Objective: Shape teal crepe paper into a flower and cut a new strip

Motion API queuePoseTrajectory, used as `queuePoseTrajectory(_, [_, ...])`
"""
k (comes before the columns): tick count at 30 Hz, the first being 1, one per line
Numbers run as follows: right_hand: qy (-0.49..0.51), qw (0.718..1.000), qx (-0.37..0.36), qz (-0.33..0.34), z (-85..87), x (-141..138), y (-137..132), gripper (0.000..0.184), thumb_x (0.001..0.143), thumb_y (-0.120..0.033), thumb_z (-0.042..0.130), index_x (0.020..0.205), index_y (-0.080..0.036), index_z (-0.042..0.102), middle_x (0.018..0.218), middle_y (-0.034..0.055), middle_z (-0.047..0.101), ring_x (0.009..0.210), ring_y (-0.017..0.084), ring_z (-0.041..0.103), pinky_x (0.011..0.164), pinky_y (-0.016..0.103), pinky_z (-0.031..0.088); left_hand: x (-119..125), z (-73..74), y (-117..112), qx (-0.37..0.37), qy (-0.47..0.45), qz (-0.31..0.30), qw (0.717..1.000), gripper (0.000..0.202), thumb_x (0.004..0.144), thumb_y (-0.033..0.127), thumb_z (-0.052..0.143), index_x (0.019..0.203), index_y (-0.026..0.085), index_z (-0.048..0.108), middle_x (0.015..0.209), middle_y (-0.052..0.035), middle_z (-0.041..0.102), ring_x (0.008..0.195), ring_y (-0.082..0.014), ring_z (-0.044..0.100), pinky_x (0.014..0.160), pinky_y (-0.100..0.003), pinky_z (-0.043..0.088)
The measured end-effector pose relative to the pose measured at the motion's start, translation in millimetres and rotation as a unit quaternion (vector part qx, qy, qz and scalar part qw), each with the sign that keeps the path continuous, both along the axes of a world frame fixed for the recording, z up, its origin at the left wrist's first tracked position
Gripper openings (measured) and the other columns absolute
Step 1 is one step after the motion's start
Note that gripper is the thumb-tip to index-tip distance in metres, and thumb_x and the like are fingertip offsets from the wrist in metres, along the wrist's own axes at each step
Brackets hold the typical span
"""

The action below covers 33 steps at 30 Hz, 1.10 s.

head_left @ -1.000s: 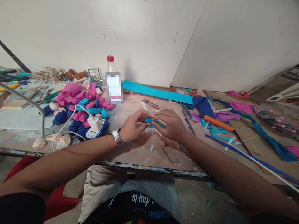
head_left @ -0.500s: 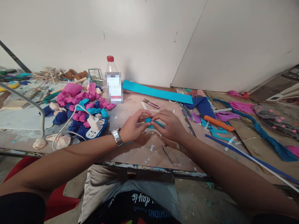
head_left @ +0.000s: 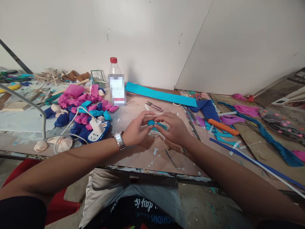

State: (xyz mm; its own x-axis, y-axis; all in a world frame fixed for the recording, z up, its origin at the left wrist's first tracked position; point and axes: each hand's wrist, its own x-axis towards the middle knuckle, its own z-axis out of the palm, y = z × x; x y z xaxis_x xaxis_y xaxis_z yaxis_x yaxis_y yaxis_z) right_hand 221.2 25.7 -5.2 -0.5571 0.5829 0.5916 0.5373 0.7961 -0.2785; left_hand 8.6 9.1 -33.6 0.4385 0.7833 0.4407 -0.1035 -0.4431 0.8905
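Between my two hands is a small teal rolled rosette, its spiral facing up, with a strip of the same teal material trailing under my right hand. My left hand, wearing a metal watch, pinches the rosette's left side with thumb and fingers. From the other side, my right hand presses thumb and fingertips on its right edge. Just beyond the hands lie small thread snips. A long bright blue strip stretches along the wall.
On the left, pink and blue rosettes are heaped by a power strip with a white cable. A red-capped bottle stands behind them. An orange cutter, fabric scraps and a long white rod lie on the right.
The rosette has turned or tilted slightly between my fingertips, its spiral showing a little differently. Both hands have stayed almost in the same place.
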Motion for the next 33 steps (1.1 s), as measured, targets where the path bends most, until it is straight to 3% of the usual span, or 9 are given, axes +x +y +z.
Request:
queuePoseTrajectory(5, [-0.003, 1.000, -0.005, 0.008, -1.4, 0.6, 0.6, 0.009, 0.095, -0.030, 0.069, 0.101, -0.023, 0.070, 0.101, 0.0056, 0.078, 0.098, 0.025, 0.070, 0.089, 0.041, 0.050, 0.1, -3.7, 1.7, 0.022, 0.002, 0.002, 1.000, 0.044, 0.098, 0.022, 0.061, 0.139, 0.023, 0.045, 0.148, -0.0177, 0.057, 0.142, -0.0275, 0.054, 0.118, -0.047, 0.044])
queuePoseTrajectory(15, [0.023, 1.000, -0.013, 0.004, -1.6, -0.2, -1.2, 0.005, 0.094, -0.027, 0.070, 0.092, -0.022, 0.069, 0.093, 0.0048, 0.077, 0.091, 0.024, 0.070, 0.085, 0.039, 0.050, 0.4, -2.7, 1.5, 0.058, 0.001, 0.036, 0.998, 0.039, 0.099, 0.019, 0.059, 0.136, 0.025, 0.050, 0.143, -0.0125, 0.052, 0.133, -0.0239, 0.058, 0.116, -0.046, 0.047])
queuePoseTrajectory(25, [0.045, 0.998, -0.032, 0.013, 0.5, -1.1, -2.9, 0.008, 0.096, -0.028, 0.067, 0.090, -0.022, 0.067, 0.091, 0.0047, 0.075, 0.088, 0.022, 0.068, 0.082, 0.037, 0.050, 4.7, -2.6, 3.7, -0.037, -0.092, 0.035, 0.994, 0.036, 0.092, 0.033, 0.074, 0.115, 0.023, 0.049, 0.114, -0.0042, 0.053, 0.107, -0.0158, 0.066, 0.099, -0.035, 0.056])
queuePoseTrajectory(33, [0.058, 0.998, -0.040, -0.002, -0.5, -1.7, -1.9, 0.013, 0.096, -0.034, 0.068, 0.089, -0.023, 0.066, 0.093, 0.0059, 0.074, 0.091, 0.023, 0.068, 0.084, 0.039, 0.052, 5.0, -2.3, 6.7, -0.122, -0.127, 0.043, 0.983, 0.052, 0.079, 0.039, 0.087, 0.115, 0.022, 0.053, 0.112, -0.0095, 0.072, 0.109, -0.0222, 0.071, 0.097, -0.040, 0.056])
